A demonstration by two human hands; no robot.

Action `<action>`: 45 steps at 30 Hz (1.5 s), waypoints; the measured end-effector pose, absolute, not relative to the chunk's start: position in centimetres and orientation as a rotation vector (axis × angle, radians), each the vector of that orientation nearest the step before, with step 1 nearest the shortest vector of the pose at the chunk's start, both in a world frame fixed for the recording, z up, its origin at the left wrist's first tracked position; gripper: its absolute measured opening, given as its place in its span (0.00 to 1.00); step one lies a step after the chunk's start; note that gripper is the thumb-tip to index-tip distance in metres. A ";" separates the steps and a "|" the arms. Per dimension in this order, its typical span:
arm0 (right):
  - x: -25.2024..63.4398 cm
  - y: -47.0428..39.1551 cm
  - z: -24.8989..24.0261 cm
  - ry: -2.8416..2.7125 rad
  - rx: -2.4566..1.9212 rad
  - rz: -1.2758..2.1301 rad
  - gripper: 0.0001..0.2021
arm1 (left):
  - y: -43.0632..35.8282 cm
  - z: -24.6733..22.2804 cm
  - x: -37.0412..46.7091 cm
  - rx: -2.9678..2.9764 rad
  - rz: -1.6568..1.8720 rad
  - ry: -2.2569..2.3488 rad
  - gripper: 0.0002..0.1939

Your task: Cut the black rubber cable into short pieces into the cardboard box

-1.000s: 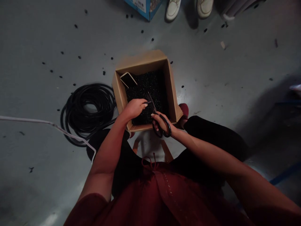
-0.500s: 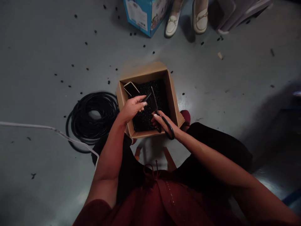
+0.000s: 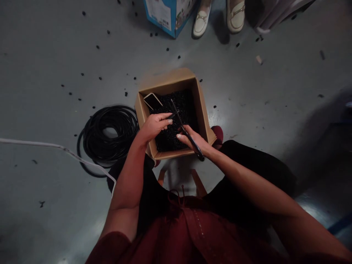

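Black, thin, ridged tube (image 3: pixel 175 114) and slender dark scissors (image 3: pixel 193 143), clasped in left and right hands (image 3: pixel 155 125) respectively.

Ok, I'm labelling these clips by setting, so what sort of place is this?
Probably a small workshop or packing area, though a home isn't ruled out: a carton of black bits, coiled black tubing beside it, and scraps scattered over the bare floor.

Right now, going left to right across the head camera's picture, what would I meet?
Coil of black tubing → left hand → right hand → dark red shoe → pale plastic furniture at the top edge.
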State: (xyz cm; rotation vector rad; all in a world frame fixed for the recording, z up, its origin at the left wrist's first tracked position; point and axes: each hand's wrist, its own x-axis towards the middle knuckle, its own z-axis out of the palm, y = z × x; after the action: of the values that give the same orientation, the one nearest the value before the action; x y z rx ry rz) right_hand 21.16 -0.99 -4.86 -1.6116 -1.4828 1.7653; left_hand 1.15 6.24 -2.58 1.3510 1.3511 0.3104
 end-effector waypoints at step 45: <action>20.6 -3.2 -6.8 -1.551 -1.770 1.643 0.10 | 6.3 -3.9 1.2 1.565 -0.012 1.328 0.12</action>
State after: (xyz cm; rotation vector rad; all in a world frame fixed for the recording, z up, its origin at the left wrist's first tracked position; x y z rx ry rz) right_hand 20.63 -3.24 -6.79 -1.7701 -1.5513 1.6428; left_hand 1.23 6.32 -3.91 1.5651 1.3276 -0.0120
